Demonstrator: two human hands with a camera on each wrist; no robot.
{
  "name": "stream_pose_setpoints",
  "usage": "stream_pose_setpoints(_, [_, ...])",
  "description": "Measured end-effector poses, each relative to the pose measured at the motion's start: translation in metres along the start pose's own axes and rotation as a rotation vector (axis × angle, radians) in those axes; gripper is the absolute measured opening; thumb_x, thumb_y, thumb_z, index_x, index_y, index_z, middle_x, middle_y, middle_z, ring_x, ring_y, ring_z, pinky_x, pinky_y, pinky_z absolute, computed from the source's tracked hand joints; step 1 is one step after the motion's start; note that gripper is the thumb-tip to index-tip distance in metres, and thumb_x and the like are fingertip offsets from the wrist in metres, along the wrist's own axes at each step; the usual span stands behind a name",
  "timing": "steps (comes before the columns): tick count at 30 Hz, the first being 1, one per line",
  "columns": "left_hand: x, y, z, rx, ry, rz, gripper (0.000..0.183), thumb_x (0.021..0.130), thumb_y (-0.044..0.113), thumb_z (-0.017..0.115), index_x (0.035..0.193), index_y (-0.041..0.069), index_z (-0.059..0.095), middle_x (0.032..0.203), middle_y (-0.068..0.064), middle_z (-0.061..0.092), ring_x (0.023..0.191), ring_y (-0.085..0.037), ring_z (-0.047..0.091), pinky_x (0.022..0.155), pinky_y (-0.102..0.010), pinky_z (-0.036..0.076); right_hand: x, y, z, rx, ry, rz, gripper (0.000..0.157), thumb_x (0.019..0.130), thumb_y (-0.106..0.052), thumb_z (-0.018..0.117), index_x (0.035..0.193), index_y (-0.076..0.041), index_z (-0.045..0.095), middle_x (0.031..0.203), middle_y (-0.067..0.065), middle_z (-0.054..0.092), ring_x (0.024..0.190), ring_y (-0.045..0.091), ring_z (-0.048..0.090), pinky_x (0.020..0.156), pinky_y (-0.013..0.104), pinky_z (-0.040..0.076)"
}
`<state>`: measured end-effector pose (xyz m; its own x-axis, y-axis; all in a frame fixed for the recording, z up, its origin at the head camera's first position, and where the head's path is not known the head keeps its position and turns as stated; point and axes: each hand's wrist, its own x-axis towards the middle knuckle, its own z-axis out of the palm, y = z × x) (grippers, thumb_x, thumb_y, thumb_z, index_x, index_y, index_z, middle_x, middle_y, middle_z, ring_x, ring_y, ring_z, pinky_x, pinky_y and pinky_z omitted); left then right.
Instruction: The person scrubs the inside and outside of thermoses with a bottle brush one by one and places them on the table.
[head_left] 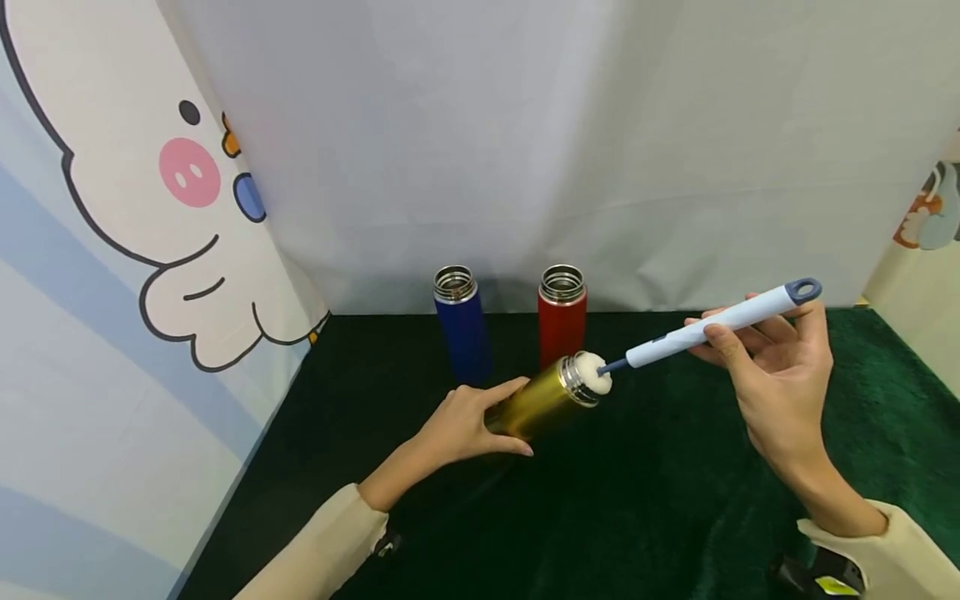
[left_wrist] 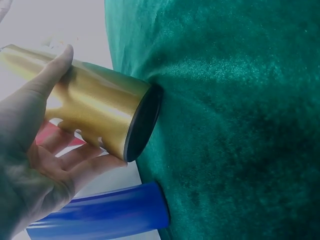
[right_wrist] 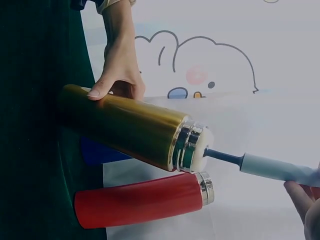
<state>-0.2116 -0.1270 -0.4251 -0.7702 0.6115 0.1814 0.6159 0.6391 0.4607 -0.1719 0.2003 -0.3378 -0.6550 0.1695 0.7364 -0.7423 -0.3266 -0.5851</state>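
Note:
A gold bottle (head_left: 534, 407) without a lid leans to the right, its steel mouth pointing up and toward the right hand. My left hand (head_left: 471, 423) grips it round the lower body; in the left wrist view its black base (left_wrist: 144, 123) faces the green cloth. My right hand (head_left: 787, 379) holds a bottle brush by its pale blue handle (head_left: 712, 327), thumb against the fingers. The white sponge head (head_left: 595, 373) sits at the bottle's mouth, partly inside; how deep it reaches is hidden. The dark blue stem (right_wrist: 224, 156) shows between sponge and handle.
Behind the gold bottle stand a blue bottle (head_left: 463, 329) and a red bottle (head_left: 562, 321), both upright with uncovered mouths. Dark green cloth (head_left: 637, 508) covers the table. A pale curtain (head_left: 450, 125) hangs at the back, with a cartoon-printed sheet (head_left: 105, 275) at the left.

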Motion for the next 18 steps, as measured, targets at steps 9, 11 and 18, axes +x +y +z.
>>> stream_pose_setpoints(9, [-0.0025,-0.0009,-0.0002,-0.019,-0.004,0.006,0.084,0.079,0.044,0.087,0.151,0.021,0.050,0.111,-0.007,0.074,0.091,-0.015,0.070,0.081,-0.029,0.058,-0.0047,0.0027,0.0041,0.002,-0.021,0.014,0.039,0.087,0.032,0.051,0.121,0.013,0.048,0.104,0.020,0.074,0.093,0.027,0.077,0.077,0.036,0.063])
stream_pose_setpoints(11, [-0.0029,-0.0014,0.0007,-0.022,0.003,0.008,0.084,0.079,0.043,0.088,0.151,0.022,0.050,0.112,-0.007,0.074,0.092,-0.015,0.070,0.082,-0.030,0.059,-0.0055,0.0027,0.0046,0.000,-0.025,0.012,0.039,0.087,0.032,0.051,0.121,0.014,0.047,0.104,0.020,0.074,0.094,0.027,0.077,0.077,0.035,0.063])
stream_pose_setpoints(18, [-0.0043,-0.0023,0.0012,-0.021,0.012,0.016,0.084,0.079,0.043,0.088,0.151,0.023,0.050,0.113,-0.006,0.075,0.093,-0.016,0.071,0.083,-0.031,0.059,-0.0058,0.0066,0.0054,0.021,-0.063,0.040,0.042,0.085,0.033,0.052,0.121,0.010,0.051,0.104,0.020,0.074,0.096,0.027,0.077,0.077,0.035,0.063])
